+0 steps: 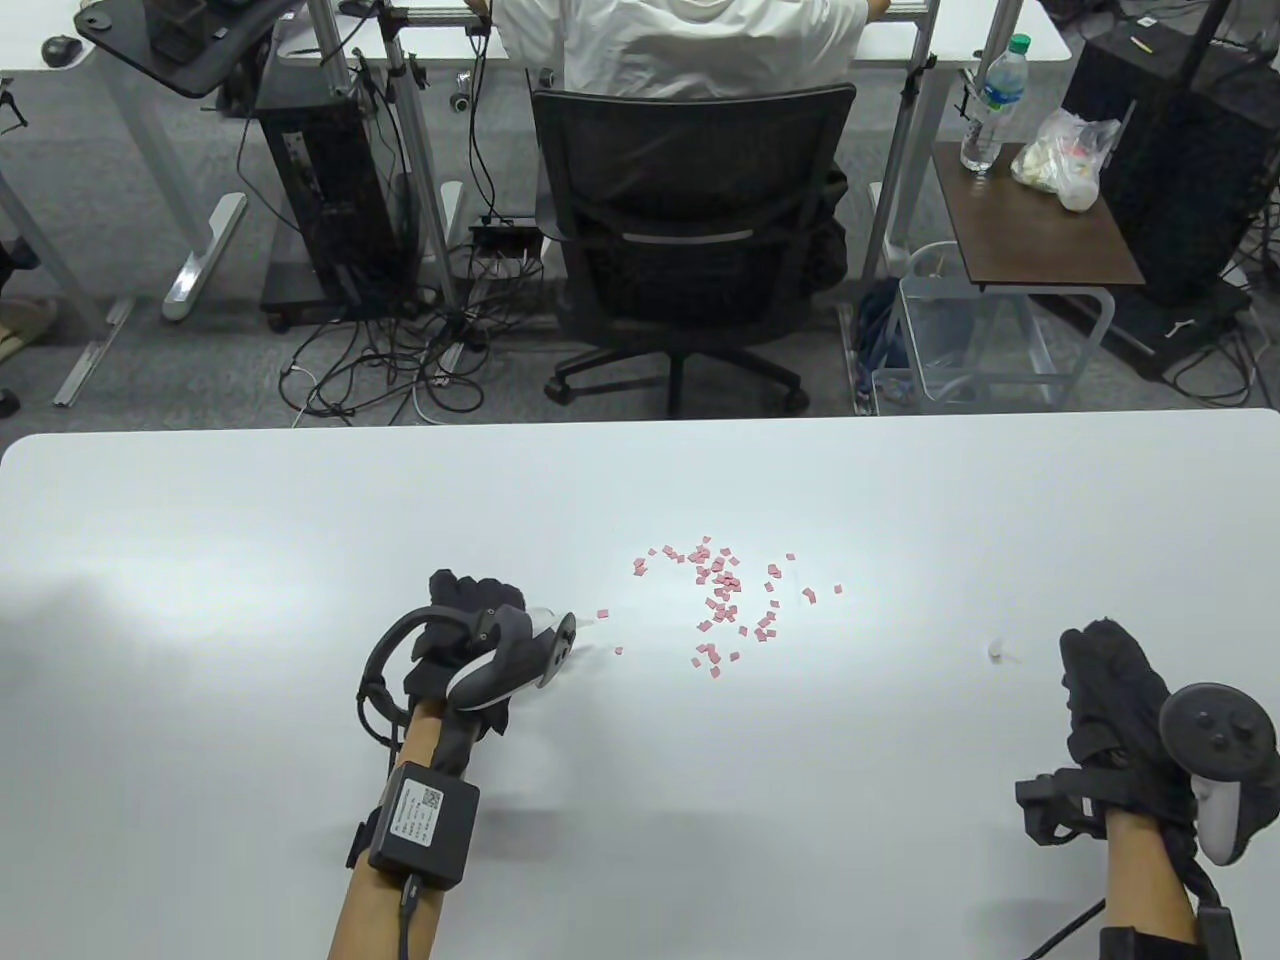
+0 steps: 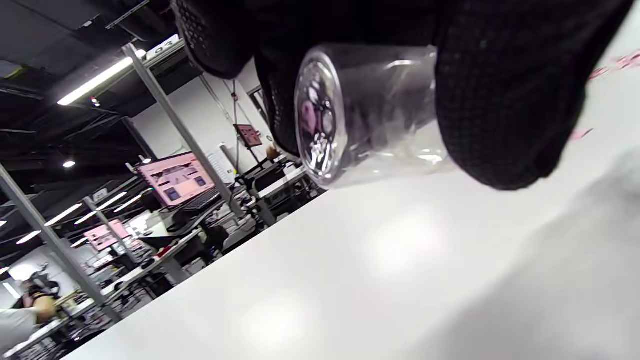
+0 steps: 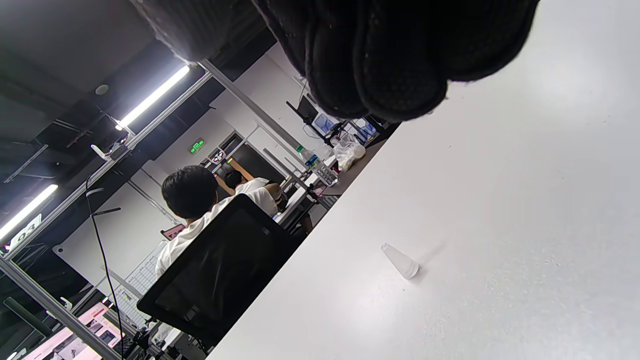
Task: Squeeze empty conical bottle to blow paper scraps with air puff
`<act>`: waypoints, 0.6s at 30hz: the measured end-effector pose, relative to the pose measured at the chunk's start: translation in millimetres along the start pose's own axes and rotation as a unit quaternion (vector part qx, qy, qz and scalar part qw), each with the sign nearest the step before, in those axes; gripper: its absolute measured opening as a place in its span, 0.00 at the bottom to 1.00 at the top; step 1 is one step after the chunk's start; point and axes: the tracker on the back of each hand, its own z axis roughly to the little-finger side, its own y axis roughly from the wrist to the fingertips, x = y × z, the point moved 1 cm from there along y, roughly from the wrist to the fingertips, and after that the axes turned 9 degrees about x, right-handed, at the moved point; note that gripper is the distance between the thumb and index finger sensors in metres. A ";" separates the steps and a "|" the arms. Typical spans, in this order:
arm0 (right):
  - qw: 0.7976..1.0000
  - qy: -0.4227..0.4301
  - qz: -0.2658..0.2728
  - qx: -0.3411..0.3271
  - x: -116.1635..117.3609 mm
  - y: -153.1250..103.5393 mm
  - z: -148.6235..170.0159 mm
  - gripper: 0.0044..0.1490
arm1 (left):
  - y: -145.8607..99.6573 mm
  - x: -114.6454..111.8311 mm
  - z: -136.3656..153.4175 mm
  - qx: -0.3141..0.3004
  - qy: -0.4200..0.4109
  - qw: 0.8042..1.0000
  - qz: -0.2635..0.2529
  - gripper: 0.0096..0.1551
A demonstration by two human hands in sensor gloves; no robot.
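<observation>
Table view first: left hand (image 1: pixel 470 640) lies at about seven o'clock on the table (image 1: pixel 200 520), fingers curled round the clear conical bottle (image 1: pixel 556 624), whose nozzle points toward three o'clock at the pink paper scraps (image 1: pixel 722 598) scattered near the centre. Two stray scraps sit just beside the nozzle tip. Right hand (image 1: pixel 1115 690) rests at four o'clock, well apart from the scraps and holding nothing. A small clear cap (image 1: pixel 1000 652) lies near its fingertips.

Left wrist view: gloved fingers (image 2: pixel 505 95) wrap the bottle's transparent body, its round base facing the camera, held on its side just above the table.

Right wrist view: fingers hang loosely curled and empty; the cap lies on its side on the white surface.

Thin, empty plastic like this should feel very light and soft, and probably slippery; gripping mid-body, where the wall flexes most, should give the strongest puff.
</observation>
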 end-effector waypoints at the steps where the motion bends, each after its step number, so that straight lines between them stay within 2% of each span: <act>1: 1.000 -0.001 0.000 0.000 0.1 0.0 0.0 0.41 | -0.4 -1.9 3.7 0.012 0.002 1.000 0.001 0.43; 3: 1.000 -0.003 -0.001 -0.001 0.4 -0.2 -0.2 0.41 | -0.1 -4.0 8.6 0.035 0.000 0.999 -0.003 0.42; 5: 1.000 -0.005 0.001 -0.003 0.4 -0.3 -0.3 0.41 | 1.3 -5.1 8.2 0.031 0.006 1.000 -0.001 0.37; 6: 1.000 -0.005 0.002 -0.003 0.2 -0.3 -0.3 0.41 | 1.3 -5.2 7.4 0.037 0.022 0.999 -0.018 0.35; 8: 1.000 -0.002 0.003 -0.003 -0.2 -0.2 0.0 0.41 | 2.0 -5.1 5.6 0.024 0.013 1.000 -0.009 0.36; 10: 1.000 -0.001 0.003 -0.001 -0.7 -0.2 0.5 0.41 | 0.9 -3.0 4.8 0.032 -0.010 0.999 -0.034 0.40; 12: 1.000 0.001 0.003 0.000 -0.8 -0.1 0.7 0.41 | 3.2 -1.8 1.2 0.032 -0.008 0.999 -0.003 0.41; 14: 1.000 0.002 0.004 0.000 -0.9 -0.5 0.6 0.41 | 4.4 0.1 -1.1 0.019 0.018 0.999 -0.026 0.35; 17: 1.000 0.004 0.003 0.000 -1.2 -0.4 0.4 0.41 | 5.0 -0.2 -1.2 0.011 -0.005 1.000 -0.010 0.38; 18: 1.000 0.004 0.003 0.001 -1.3 -0.3 0.5 0.41 | 6.0 -1.3 -2.5 0.001 -0.022 1.000 0.012 0.41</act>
